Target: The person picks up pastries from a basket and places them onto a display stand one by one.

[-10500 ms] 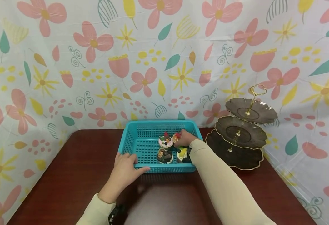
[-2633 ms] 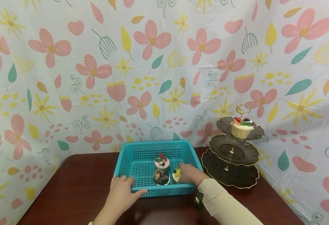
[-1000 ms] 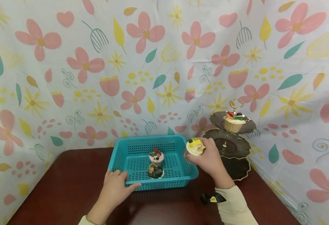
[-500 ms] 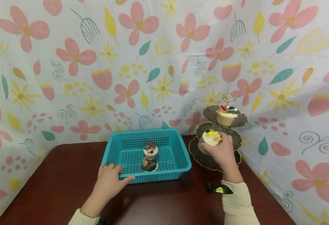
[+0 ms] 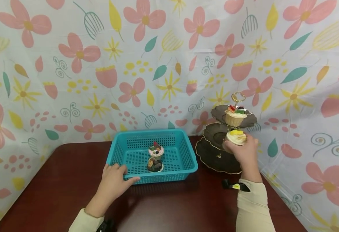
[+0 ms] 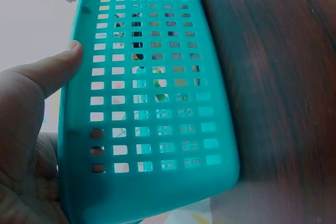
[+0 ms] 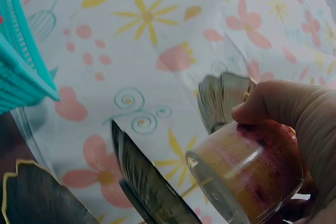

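While the left hand (image 5: 112,180) grips the basket (image 5: 169,175) rim (thumb along its outer wall), the right hand (image 5: 243,151) clasps a cupcake (image 5: 236,136) beside the stand's (image 5: 215,158) middle tier. Both hands sit well apart.

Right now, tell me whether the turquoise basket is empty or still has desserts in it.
Not empty. The turquoise basket holds two desserts: a pink-topped cup and a dark chocolate one in front of it. The left hand grips its front rim.
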`<action>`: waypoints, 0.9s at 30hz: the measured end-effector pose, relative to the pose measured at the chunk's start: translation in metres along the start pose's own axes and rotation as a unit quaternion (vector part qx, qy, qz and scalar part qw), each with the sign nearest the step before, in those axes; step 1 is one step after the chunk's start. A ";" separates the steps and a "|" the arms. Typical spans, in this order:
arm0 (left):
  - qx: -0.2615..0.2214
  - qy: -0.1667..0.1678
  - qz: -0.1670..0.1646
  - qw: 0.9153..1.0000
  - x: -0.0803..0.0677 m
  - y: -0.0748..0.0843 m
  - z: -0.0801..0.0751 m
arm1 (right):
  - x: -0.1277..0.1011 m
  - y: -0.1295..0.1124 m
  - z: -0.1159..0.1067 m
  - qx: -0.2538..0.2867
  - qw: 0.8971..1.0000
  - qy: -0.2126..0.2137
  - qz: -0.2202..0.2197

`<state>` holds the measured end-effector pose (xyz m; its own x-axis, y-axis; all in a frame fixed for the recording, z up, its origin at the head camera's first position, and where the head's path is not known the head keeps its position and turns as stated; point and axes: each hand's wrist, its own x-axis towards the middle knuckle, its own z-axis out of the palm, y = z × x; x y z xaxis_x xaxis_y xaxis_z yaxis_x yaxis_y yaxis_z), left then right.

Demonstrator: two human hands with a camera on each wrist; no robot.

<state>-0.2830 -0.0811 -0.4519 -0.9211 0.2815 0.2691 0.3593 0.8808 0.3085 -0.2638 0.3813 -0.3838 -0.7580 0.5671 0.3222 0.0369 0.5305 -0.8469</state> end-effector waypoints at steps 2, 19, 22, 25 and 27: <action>0.001 0.003 0.001 1.000 0.001 0.000 -0.001 | 0.005 0.003 0.000 -0.006 1.000 0.019 -0.004; 0.021 0.021 0.010 1.000 0.000 0.002 0.003 | 0.032 0.028 0.008 -0.048 0.994 0.097 -0.022; 0.020 0.019 0.009 1.000 -0.001 0.003 0.003 | 0.035 0.034 0.007 -0.057 0.993 0.102 -0.024; 0.016 0.019 0.006 1.000 -0.001 0.004 0.002 | 0.040 0.037 0.007 -0.069 0.993 0.093 -0.027; 0.012 0.021 0.005 1.000 0.000 0.004 0.003 | 0.044 0.038 0.007 -0.074 0.994 0.078 -0.029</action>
<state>-0.2819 -0.0767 -0.4540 -0.9100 0.2741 0.3110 0.3641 0.8872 0.2833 -0.3002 0.4220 -0.4047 -0.6515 0.6183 0.4396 0.1003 0.6446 -0.7579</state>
